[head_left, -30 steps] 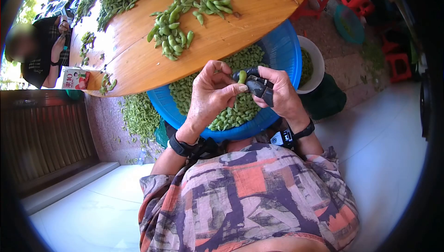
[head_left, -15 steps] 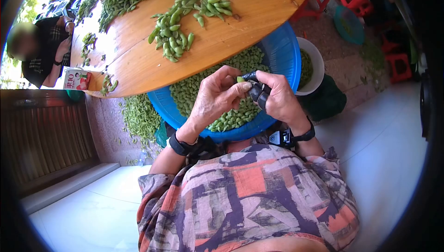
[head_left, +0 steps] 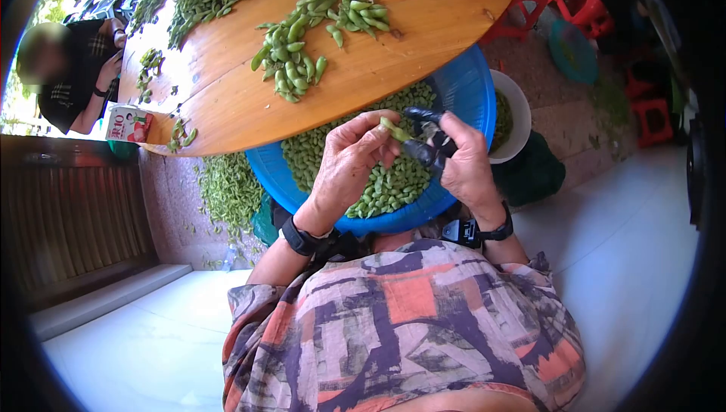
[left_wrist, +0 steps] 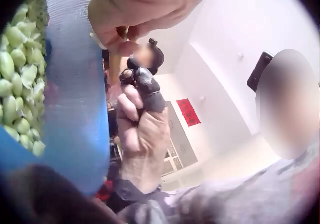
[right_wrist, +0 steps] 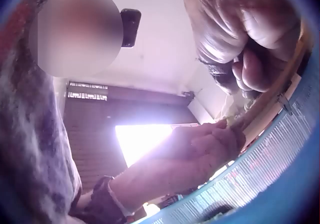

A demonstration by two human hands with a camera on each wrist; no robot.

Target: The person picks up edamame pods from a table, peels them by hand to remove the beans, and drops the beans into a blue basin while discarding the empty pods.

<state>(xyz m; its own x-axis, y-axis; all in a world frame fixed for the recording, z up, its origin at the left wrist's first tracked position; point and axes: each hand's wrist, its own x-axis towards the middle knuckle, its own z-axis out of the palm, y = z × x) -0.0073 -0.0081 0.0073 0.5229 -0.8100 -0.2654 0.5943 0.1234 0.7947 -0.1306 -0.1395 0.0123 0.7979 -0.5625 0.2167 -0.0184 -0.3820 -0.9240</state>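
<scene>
In the head view the left hand (head_left: 347,163) pinches a green pod (head_left: 395,130) between thumb and finger, above the blue basket (head_left: 264,177). Dark coverings wrap the thumb and a finger of the right hand (head_left: 470,163); those two fingertips stand apart just right of the pod, and whether they touch its end is unclear. Shelled green beans (head_left: 387,192) fill much of the basket below. The left wrist view shows the right hand (left_wrist: 145,129) with its other fingers curled in, near the left hand (left_wrist: 145,6).
A wooden table (head_left: 227,105) with heaps of pods (head_left: 293,49) overhangs the basket. To the right are a white bucket (head_left: 519,121) and red stools (head_left: 581,5). Pods lie on the floor (head_left: 227,192) at the left. Another person (head_left: 79,71) sits across the table.
The two hands have drawn slightly apart, and the right thumb and finger have spread. More of the pod shows than half a second ago. The head view has shifted a little.
</scene>
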